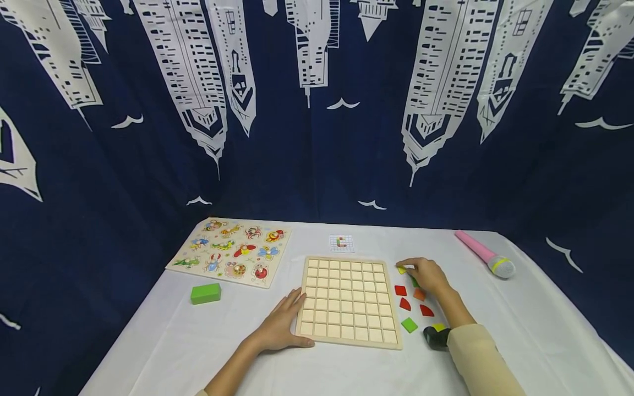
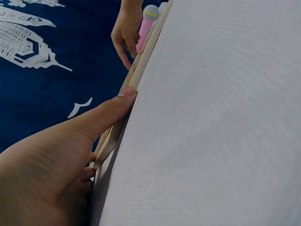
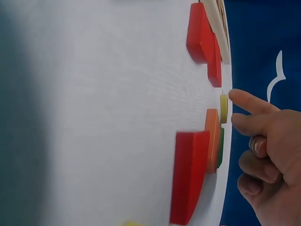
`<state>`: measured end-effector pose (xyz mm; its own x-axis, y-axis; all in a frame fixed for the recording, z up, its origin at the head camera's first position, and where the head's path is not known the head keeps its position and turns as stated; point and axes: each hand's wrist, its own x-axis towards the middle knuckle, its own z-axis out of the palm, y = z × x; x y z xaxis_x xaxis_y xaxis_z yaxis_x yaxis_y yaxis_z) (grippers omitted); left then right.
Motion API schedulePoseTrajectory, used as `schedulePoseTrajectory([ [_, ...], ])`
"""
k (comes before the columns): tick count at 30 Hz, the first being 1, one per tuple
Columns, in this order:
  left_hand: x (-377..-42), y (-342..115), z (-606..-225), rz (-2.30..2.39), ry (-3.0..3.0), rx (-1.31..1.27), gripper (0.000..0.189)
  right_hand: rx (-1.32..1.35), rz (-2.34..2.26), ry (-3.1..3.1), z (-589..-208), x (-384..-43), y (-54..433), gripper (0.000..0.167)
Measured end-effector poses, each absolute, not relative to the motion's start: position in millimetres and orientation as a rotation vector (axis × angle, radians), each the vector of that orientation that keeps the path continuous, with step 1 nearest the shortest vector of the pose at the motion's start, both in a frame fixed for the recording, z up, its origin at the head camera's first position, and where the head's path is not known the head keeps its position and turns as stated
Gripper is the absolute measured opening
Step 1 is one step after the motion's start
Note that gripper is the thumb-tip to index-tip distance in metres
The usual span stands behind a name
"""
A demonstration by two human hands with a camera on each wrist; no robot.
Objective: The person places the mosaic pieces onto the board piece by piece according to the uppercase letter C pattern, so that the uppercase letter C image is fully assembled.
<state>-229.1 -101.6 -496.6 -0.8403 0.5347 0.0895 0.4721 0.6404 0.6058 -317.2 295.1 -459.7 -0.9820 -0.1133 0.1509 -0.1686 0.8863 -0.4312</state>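
Note:
A wooden grid board point(image 1: 348, 303) of square cells lies flat on the white table. My left hand point(image 1: 283, 323) steadies its lower left corner, fingers along the left side and the thumb point(image 2: 110, 110) against the near edge. Right of the board, my right hand point(image 1: 427, 274) reaches over a small yellow piece point(image 3: 224, 108). Its thumb and index fingertips are at that piece, with the other fingers curled; firm contact is hard to tell. Around it lie a green piece point(image 1: 415, 282), an orange piece point(image 1: 419, 294), a red square point(image 1: 400, 290) and two red quarter-round pieces point(image 1: 405, 304).
A green square point(image 1: 409, 325) and another yellow piece point(image 1: 439, 327) lie nearer. Behind the board is a small pattern card point(image 1: 342, 243). An insect puzzle board point(image 1: 233, 250) and a green block point(image 1: 205, 293) sit left; a pink toy microphone point(image 1: 482, 252) lies far right.

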Motion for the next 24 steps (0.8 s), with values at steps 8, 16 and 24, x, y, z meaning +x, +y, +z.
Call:
schedulePoseTrajectory([
  [8,-228,-100,-496,0.989,2.751,0.823,0.111,0.086,0.590,-3.000,-458,-317,299,0.025],
  [16,-229,-101,-498,0.971,2.768,0.814,0.111,-0.016,0.623,-2.982,-459,-315,310,0.032],
  [24,-229,-102,-499,0.963,2.770,0.820,0.111,-0.051,0.691,-2.991,-462,-313,316,0.021],
])
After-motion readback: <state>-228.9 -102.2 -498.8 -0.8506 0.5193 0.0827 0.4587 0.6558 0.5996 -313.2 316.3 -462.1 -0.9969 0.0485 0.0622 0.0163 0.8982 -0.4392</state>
